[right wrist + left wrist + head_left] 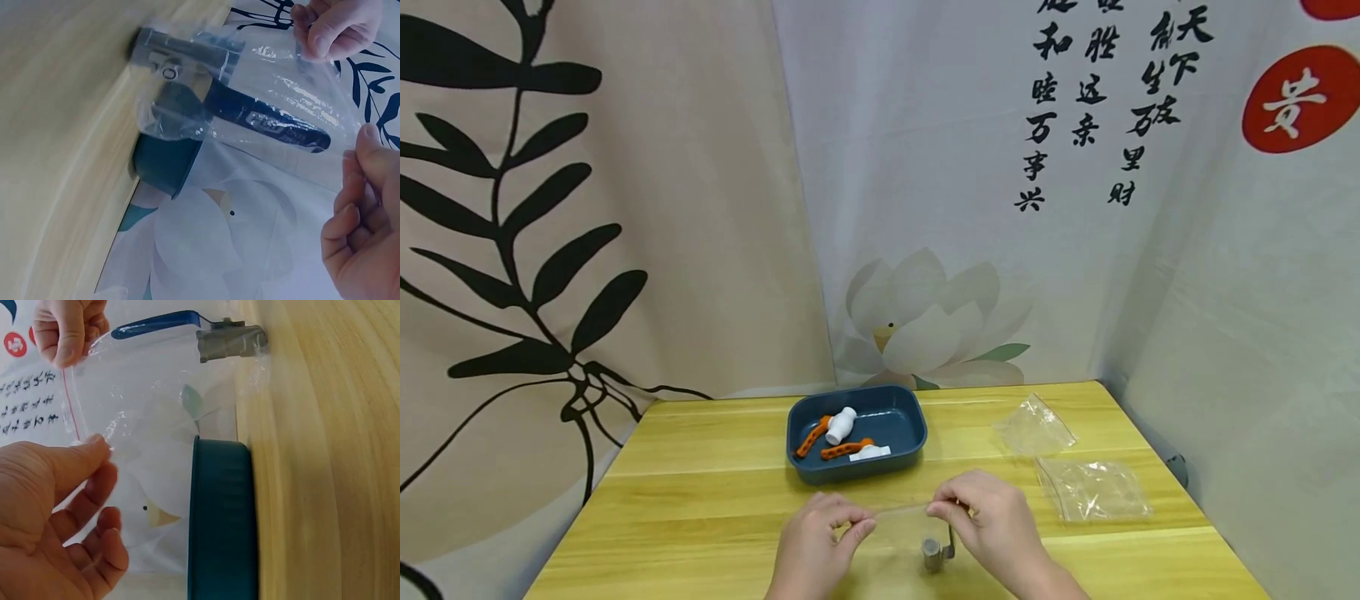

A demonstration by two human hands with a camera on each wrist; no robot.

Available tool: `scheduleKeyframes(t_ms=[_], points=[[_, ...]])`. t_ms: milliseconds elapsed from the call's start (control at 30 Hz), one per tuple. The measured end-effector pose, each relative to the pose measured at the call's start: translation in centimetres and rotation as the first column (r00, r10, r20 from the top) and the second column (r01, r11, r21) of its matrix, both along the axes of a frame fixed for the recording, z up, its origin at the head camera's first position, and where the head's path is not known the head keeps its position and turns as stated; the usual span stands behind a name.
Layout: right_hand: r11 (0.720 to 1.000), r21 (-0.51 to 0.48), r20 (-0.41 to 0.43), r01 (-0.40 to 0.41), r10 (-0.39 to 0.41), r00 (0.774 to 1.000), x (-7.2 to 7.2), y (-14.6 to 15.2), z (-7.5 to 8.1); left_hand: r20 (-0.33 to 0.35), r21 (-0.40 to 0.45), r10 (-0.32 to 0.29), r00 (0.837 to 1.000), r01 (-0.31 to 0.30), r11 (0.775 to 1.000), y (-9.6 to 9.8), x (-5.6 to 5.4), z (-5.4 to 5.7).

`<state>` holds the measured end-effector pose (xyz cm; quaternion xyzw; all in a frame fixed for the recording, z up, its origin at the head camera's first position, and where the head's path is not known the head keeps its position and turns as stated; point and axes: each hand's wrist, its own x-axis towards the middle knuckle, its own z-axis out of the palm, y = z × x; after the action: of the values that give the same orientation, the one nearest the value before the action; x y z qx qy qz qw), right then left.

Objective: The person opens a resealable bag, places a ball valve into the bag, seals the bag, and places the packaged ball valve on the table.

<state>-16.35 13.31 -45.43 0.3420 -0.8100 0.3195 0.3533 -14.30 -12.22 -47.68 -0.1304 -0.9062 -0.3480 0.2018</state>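
A clear zip bag (pixel 134 394) hangs by its top edge between my two hands. At one corner my left hand (pixel 820 542) pinches it between thumb and finger, while my right hand (pixel 992 525) pinches the opposite corner. Inside the bag lies a metal ball valve (pixel 230 342) with a blue lever handle (pixel 159 324). The valve sits in the bag's lower part, close over the wooden table, its handle slanting up toward the right-hand corner. A red zip line shows along the bag's top in the left wrist view.
Behind the hands stands a dark blue tray (pixel 857 473) holding white plastic fittings (pixel 841 426) with orange handles (pixel 842 450). Two clear plastic bags (pixel 1036 427) (pixel 1093 490) lie on the table (pixel 700 500) at the right. A printed curtain (pixel 925 167) hangs behind the table.
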Motion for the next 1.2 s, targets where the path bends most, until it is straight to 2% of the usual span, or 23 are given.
scheduleKeyframes(t_ms=[133, 233, 333, 433, 533, 633, 833, 1033, 1133, 1200], points=[[0.999, -0.021, -0.031, -0.039, 0.038, 0.999, -0.2, -0.5, -0.1, 0.08, -0.053, -0.003, 0.997, 0.007, 0.999, -0.2, -0.1, -0.1], [0.998, -0.029, -0.03, -0.062, 0.061, 0.998, -0.2, -1.0, -0.2, 0.089, -0.06, -0.025, 0.996, 0.031, 0.998, -0.2, 0.0, 0.0], [0.996, -0.024, -0.01, -0.081, 0.081, 0.997, -0.2, -1.5, -0.2, 0.032, -0.045, -0.053, 0.998, 0.055, 0.997, 0.0, 0.1, 0.0], [0.993, -0.014, -0.011, -0.114, 0.114, 0.993, -0.2, -2.1, -0.4, -0.077, -0.024, -0.087, 0.993, 0.086, 0.996, 0.4, 0.2, -0.1], [0.99, 0.0, -0.016, -0.141, 0.141, 0.99, -0.1, -2.6, -0.5, -0.189, -0.003, -0.129, 0.973, 0.131, 0.991, 1.0, 0.1, -0.3], [0.989, 0.011, 0.001, -0.146, 0.146, 0.989, 0.0, -3.0, -0.5, -0.268, 0.02, -0.139, 0.953, 0.15, 0.989, 1.4, 0.0, -0.4], [0.988, 0.041, 0.076, -0.151, 0.147, 0.986, 0.3, -3.0, -0.6, -0.335, 0.046, -0.104, 0.936, 0.126, 0.991, 1.7, 0.0, -0.6], [0.982, 0.087, 0.066, -0.166, 0.16, 0.985, 0.1, -2.5, -1.2, -0.415, 0.039, -0.102, 0.904, 0.13, 0.991, 1.6, -0.3, -0.8], [0.982, 0.137, 0.121, -0.133, 0.117, 0.986, 0.1, -2.1, -1.4, -0.414, 0.037, -0.097, 0.905, 0.123, 0.992, 1.5, -0.3, -0.8], [0.975, 0.192, 0.192, -0.112, 0.075, 0.979, 0.2, -1.7, -1.5, -0.403, 0.041, -0.086, 0.911, 0.112, 0.993, 1.5, -0.4, -0.9]])
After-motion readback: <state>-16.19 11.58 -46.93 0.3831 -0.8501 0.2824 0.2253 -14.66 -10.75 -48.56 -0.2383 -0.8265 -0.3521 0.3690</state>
